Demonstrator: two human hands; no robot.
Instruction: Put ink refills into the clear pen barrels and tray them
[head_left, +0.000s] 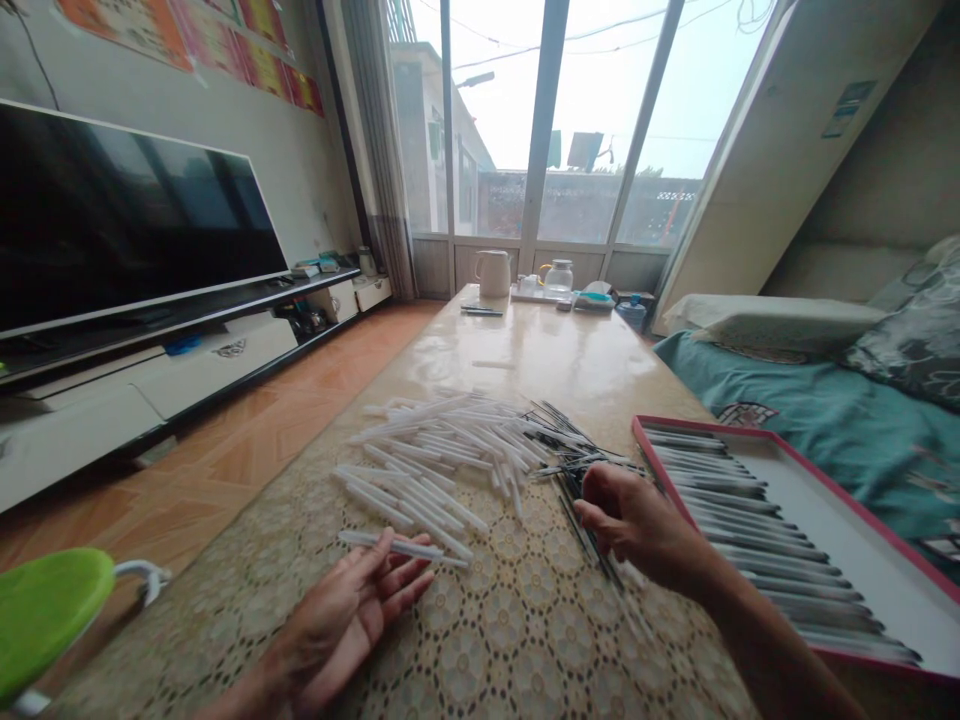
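My left hand (367,610), palm up, pinches a translucent white pen barrel (394,545) between thumb and fingers. Just beyond it, many similar white barrels (420,490) lie in a loose heap on the table. My right hand (630,515) is closed over a pile of thin dark pen refills (559,430). Its curled fingertips hide whatever they pinch. To the right of that hand, a shallow red-rimmed box (847,490) holds a row of pens (772,540) with dark ends, lying side by side.
The table (517,610) has a patterned cover. At its far end stand a white jug (493,273), a glass teapot (559,276) and a few pens (481,311). A green stool (56,615) is at left, a teal-covered sofa (720,375) at right.
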